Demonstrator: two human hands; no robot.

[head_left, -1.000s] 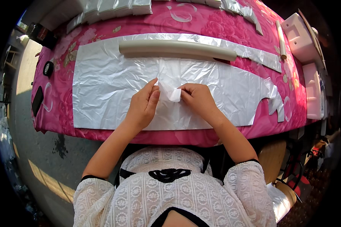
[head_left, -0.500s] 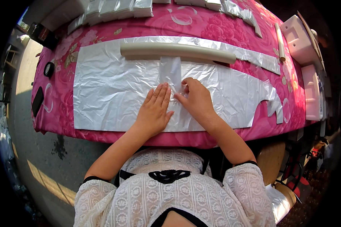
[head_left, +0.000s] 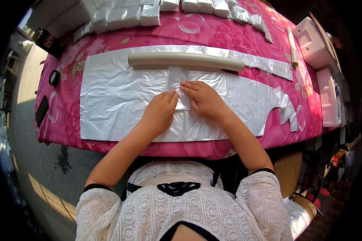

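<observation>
White plastic bags (head_left: 120, 100) lie flat in a stack before me, their handle ends toward the right. On top of them a narrow folded plastic bag (head_left: 177, 74) runs away from me toward a long beige tube (head_left: 185, 60). My left hand (head_left: 160, 112) is closed at the left edge of the folded bag, its bent fingers pressed together there; the fingertips are partly hidden. My right hand (head_left: 205, 99) lies over the folded bag from the right, fingers stretched out flat across it. The folded bag's near end shows between the hands.
Folded white packets (head_left: 130, 16) stand in rows at the back. At the left are a roll of black tape (head_left: 54, 77), a phone (head_left: 42, 110) and a dark bottle (head_left: 48, 41). A thinner tube (head_left: 292, 47) and white foam boxes (head_left: 328, 98) are at the right.
My left hand has gone from lying flat to bent, pressed-together fingers. The right hand has moved left and flattened over the folded bag, whose near end now shows. The view has shifted slightly.
</observation>
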